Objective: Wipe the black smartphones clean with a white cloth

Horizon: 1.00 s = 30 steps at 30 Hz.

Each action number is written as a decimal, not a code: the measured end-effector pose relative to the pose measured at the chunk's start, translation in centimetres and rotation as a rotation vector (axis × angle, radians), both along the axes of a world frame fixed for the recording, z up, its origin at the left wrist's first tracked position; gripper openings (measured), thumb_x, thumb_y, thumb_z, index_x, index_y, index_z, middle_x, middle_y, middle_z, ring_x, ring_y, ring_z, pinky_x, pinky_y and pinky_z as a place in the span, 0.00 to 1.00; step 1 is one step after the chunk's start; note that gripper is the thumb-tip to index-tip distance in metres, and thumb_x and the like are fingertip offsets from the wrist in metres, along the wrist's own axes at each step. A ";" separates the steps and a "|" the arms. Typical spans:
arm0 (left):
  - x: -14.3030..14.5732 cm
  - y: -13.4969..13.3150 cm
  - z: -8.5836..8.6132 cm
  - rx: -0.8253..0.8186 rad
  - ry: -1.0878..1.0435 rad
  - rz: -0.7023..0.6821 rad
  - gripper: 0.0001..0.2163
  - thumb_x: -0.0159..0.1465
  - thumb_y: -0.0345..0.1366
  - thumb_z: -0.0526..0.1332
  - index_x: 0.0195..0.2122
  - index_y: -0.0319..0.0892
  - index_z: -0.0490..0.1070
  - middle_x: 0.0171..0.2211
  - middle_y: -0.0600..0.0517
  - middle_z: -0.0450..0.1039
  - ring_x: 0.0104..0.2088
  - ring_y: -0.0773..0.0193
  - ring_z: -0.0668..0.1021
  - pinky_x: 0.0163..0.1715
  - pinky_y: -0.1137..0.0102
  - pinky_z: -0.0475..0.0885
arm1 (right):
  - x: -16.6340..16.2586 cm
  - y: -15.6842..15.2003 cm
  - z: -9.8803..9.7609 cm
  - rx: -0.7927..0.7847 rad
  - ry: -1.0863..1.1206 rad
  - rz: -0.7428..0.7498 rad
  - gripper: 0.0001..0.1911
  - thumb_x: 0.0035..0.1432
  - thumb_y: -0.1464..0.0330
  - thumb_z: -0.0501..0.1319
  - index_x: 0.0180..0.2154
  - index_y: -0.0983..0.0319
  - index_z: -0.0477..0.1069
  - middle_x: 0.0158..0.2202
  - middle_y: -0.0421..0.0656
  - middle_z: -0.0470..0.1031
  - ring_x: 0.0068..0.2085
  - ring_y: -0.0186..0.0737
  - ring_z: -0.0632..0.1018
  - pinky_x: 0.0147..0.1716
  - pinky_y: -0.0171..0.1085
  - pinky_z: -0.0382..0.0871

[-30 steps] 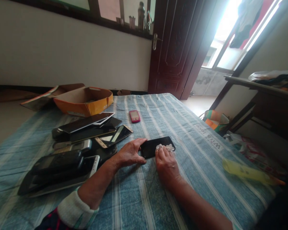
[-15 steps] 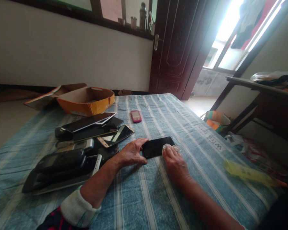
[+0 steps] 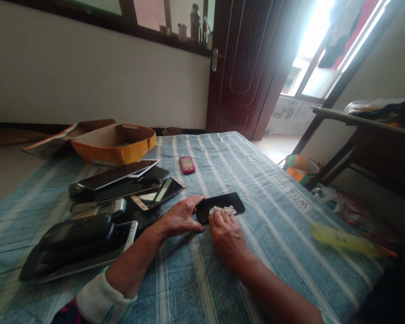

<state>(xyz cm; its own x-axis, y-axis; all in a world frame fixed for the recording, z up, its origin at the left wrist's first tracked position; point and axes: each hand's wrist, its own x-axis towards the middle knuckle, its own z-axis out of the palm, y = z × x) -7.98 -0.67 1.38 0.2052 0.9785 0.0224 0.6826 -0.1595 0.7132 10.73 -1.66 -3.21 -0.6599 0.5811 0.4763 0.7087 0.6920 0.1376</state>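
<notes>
Single head-worn view, looking forward and down from above, fairly near, hands (image 3: pixel 227 238) around mid-frame, striped cloth (image 3: pixel 270 234) below, wall (image 3: pixel 87 67) and door (image 3: pixel 239 67) beyond

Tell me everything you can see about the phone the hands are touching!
The phone is thin and black, with rounded corners and a dark, glassy-looking top. I see no picture on it. It lies flat on the striped cloth, slightly turned. The left hand holds its left end; the right hand presses a crumpled white wad to it.
</notes>
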 end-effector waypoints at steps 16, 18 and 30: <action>0.2 -0.1 0.4 -0.035 0.006 0.013 0.38 0.41 0.36 0.71 0.56 0.40 0.66 0.53 0.45 0.71 0.48 0.49 0.76 0.46 0.63 0.73 | 3.1 1.2 -0.4 -0.047 0.034 -0.174 0.20 0.59 0.83 0.52 0.51 0.74 0.72 0.50 0.60 0.74 0.53 0.55 0.74 0.51 0.49 0.70; 0.2 -0.1 0.4 -0.026 0.002 0.005 0.37 0.41 0.36 0.71 0.56 0.40 0.67 0.54 0.45 0.71 0.49 0.48 0.75 0.46 0.63 0.73 | 1.2 0.1 -0.6 -0.023 0.038 -0.101 0.20 0.60 0.81 0.52 0.52 0.75 0.71 0.51 0.61 0.74 0.53 0.56 0.74 0.50 0.50 0.71; 0.0 -0.3 0.3 -0.045 -0.029 -0.013 0.39 0.41 0.36 0.71 0.58 0.42 0.64 0.57 0.45 0.68 0.49 0.51 0.75 0.48 0.62 0.72 | 1.4 0.9 1.0 -0.163 0.004 0.012 0.18 0.63 0.79 0.52 0.52 0.70 0.71 0.54 0.54 0.72 0.57 0.51 0.70 0.54 0.45 0.66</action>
<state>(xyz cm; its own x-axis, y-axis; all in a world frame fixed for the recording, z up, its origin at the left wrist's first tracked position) -8.01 -0.95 1.72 0.2182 0.9758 -0.0152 0.6594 -0.1359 0.7394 12.09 -0.73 -2.22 -0.6654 0.6433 0.3787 0.7008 0.7131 0.0198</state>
